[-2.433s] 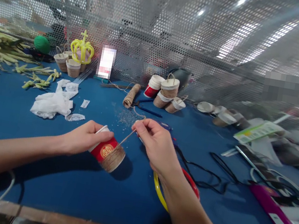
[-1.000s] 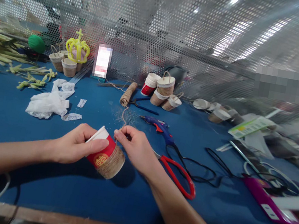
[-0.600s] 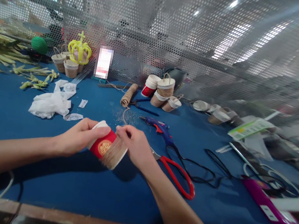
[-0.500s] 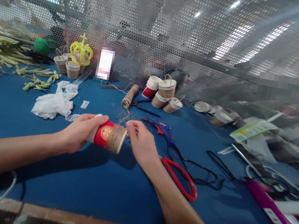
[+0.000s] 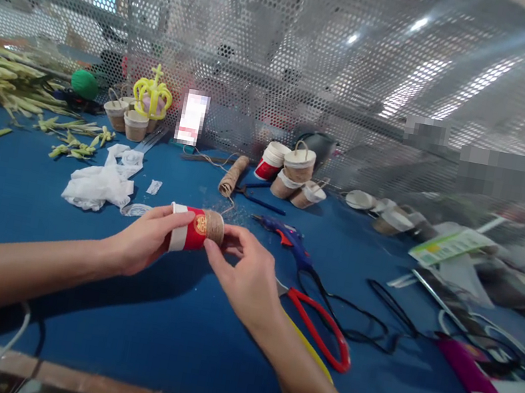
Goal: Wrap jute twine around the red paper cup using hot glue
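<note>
A red and white paper cup [image 5: 195,236] with a gold emblem lies on its side in the air above the table. Brown twine [image 5: 214,227] is wrapped round its base end. My left hand [image 5: 146,238] is closed round the white rim end, thumb on top. At the twine-covered end, my right hand [image 5: 249,274] has its thumb against the lower side and its fingers behind the base, partly hidden. Just beyond the cup lies a roll of twine [image 5: 233,176], a loose strand trailing from it toward the cup.
Right of my hands lie a blue glue gun [image 5: 289,238] and red-handled scissors [image 5: 321,325]. Dark pliers [image 5: 262,200] rest behind. Several twine-wrapped cups [image 5: 298,165] stand by the mesh wall [image 5: 269,42]. White lace [image 5: 98,188] is at left, a purple power strip [image 5: 478,383] at right.
My right hand has shifted from pinching at the cup's base edge to gripping round the twine-wrapped end. The cup has turned to nearly level. The view has shifted slightly.
</note>
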Demonstrator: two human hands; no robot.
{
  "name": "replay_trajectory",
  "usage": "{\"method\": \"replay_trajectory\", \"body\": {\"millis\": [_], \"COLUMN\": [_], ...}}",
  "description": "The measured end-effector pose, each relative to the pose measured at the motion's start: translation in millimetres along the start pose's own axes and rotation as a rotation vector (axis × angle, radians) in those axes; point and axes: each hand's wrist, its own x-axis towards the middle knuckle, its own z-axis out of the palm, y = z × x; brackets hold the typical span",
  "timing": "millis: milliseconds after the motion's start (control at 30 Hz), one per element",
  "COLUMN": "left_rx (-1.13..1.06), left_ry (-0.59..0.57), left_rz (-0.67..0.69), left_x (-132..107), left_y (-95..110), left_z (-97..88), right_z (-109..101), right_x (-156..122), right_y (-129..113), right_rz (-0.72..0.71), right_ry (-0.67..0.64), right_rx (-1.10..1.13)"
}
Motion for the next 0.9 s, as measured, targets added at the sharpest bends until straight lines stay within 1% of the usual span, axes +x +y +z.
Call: {"method": "replay_trajectory", "body": {"millis": [200,333,533,633,767,900], "left_rx": [0.026,0.032,0.036,0.018,-0.009,-0.033], "left_ry": [-0.021,-0.011,-0.017,-0.016,0.071,0.105], "left_rz": [0.014,0.012,-0.024,-0.086,-0.228,-0.281], "left_x": [-0.6,0.0,-2.0,0.2,6.8,10.2], "left_y": [-2.0,-3.2,-2.1,3.3,11.4,11.6], "left_z": [-0.9,-1.5,-0.9,-0.7,-0.6,-1.1], "right_z": [0.4,0.5,0.9,-1.2,-4.3,-2.3], "right_x": [-0.3,-0.9,-0.3,0.9,0.7,-0.9], "right_y": [-0.7,-1.4,-2.5,-3.0,-4.0,-5.4], "right_rz": [0.023,0.026,0.043,0.041,-0.005,-0.031], "right_ry": [0.019,0.022,0.027,0.026,0.0,0.014], "right_rx": [-0.035,-0.054,-0.063,-0.036,0.002,-0.102]}}
